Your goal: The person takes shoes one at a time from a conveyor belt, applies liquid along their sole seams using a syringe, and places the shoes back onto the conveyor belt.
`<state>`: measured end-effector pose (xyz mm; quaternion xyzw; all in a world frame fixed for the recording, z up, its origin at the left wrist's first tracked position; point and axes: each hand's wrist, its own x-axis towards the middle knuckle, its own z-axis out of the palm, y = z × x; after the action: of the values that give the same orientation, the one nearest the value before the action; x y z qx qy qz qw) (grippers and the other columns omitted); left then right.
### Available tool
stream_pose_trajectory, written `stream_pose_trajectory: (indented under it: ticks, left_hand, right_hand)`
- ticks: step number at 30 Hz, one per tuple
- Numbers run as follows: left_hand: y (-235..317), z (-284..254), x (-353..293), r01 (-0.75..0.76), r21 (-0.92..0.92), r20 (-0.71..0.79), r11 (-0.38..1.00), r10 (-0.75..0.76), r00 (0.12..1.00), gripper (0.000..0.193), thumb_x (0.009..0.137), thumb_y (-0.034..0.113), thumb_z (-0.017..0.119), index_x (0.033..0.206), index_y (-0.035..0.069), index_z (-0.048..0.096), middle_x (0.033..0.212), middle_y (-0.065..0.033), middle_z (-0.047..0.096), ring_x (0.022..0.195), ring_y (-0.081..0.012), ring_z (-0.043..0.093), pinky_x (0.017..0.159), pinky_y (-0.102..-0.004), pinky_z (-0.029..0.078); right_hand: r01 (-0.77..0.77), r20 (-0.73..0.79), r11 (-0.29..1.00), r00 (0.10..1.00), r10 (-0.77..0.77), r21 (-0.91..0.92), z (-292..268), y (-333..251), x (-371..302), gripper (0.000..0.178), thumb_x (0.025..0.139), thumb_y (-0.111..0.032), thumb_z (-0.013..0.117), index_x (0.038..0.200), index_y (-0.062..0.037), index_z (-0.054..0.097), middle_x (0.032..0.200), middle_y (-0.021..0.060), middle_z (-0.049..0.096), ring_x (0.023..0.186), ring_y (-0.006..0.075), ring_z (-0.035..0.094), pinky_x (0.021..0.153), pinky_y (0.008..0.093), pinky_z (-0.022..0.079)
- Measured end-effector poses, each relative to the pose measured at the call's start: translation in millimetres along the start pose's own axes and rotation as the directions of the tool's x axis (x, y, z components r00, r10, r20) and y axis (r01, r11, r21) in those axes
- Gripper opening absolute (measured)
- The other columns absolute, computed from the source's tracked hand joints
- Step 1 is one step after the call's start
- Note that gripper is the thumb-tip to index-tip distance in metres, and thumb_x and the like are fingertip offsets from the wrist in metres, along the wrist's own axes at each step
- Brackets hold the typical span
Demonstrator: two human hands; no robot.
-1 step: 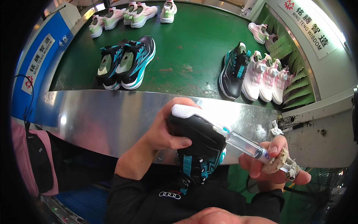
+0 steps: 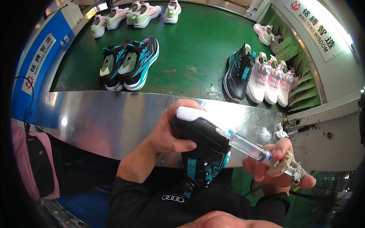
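Observation:
My left hand (image 2: 169, 131) is closed round the toe end of a black sneaker (image 2: 201, 138) with teal straps and a white sole, its toe pointing away from me. In my right hand (image 2: 279, 159) is a clear syringe (image 2: 249, 147); the fingers wrap its rear end, where dirty whitish wrapping covers the flange and plunger. The syringe's tip meets the shoe along the seam between black upper and white sole. Whether the tip presses on the seam or hovers just over it I cannot tell. The syringe barrel holds clear liquid in part.
Beyond the metal ledge (image 2: 95, 114) lies a green conveyor belt (image 2: 186, 57). On it stand a black-teal pair (image 2: 131, 64) at left, a single black sneaker (image 2: 239, 72) and several pink sneakers (image 2: 262, 81) at right, more pale ones (image 2: 146, 15) far back. Green strip curtains (image 2: 304, 91) hang at right.

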<state>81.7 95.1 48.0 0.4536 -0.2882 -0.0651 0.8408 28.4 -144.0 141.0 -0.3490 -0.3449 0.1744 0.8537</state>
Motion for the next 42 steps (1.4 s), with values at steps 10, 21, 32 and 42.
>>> stream_pose_trajectory:
  ticks: [10, 21, 32, 42]
  left_hand:
    - [0.6, 0.2, 2.4, -0.030, -0.033, 0.006, 0.999, 0.030, 1.000, 0.071, 0.057, 0.012, 0.081, 0.118, 0.003, 0.045, 0.108, -0.0202, 0.059, 0.102, -0.0273, 0.058, 0.087, -0.0383, 0.047]
    - [9.7, 3.9, 2.3, 0.031, -0.061, -0.065, 0.998, -0.035, 0.997, 0.071, 0.058, 0.015, 0.080, 0.119, 0.003, 0.044, 0.107, -0.0173, 0.058, 0.100, -0.0252, 0.058, 0.086, -0.0365, 0.047]
    - [11.7, -7.5, 2.6, 0.077, -0.185, -0.099, 0.980, -0.096, 0.990, 0.074, 0.061, 0.006, 0.078, 0.125, 0.005, 0.042, 0.112, -0.0072, 0.055, 0.105, -0.0179, 0.055, 0.092, -0.0326, 0.043]
    - [15.2, -10.2, 9.7, 0.206, -0.025, -0.231, 0.978, -0.207, 0.951, 0.083, 0.064, 0.034, 0.074, 0.130, 0.000, 0.035, 0.117, -0.0144, 0.053, 0.108, -0.0252, 0.055, 0.092, -0.0356, 0.045]
  right_hand:
    - [-0.061, -0.014, 0.998, 0.998, 0.060, -0.030, 1.5, 1.0, 5.7, 0.091, 0.070, -0.067, 0.065, 0.121, 0.0036, 0.038, 0.110, 0.0143, 0.052, 0.088, 0.0244, 0.054, 0.078, 0.0346, 0.038]
    - [-0.126, -0.017, 0.991, 0.992, 0.125, -0.047, 1.6, -5.1, 2.2, 0.091, 0.069, -0.059, 0.072, 0.123, 0.0055, 0.038, 0.111, 0.0162, 0.051, 0.098, 0.0270, 0.052, 0.082, 0.0318, 0.039]
    - [-0.110, -0.118, 0.985, 0.989, 0.094, -0.136, -6.7, 3.9, -13.2, 0.087, 0.066, -0.061, 0.073, 0.121, -0.0005, 0.043, 0.094, 0.0198, 0.056, 0.092, 0.0266, 0.052, 0.066, 0.0292, 0.038]
    - [-0.037, -0.146, 0.995, 0.989, 0.023, -0.092, -25.2, 19.9, -36.2, 0.092, 0.064, -0.056, 0.078, 0.121, 0.0073, 0.042, 0.101, 0.0178, 0.053, 0.095, 0.0239, 0.054, 0.077, 0.0295, 0.043]
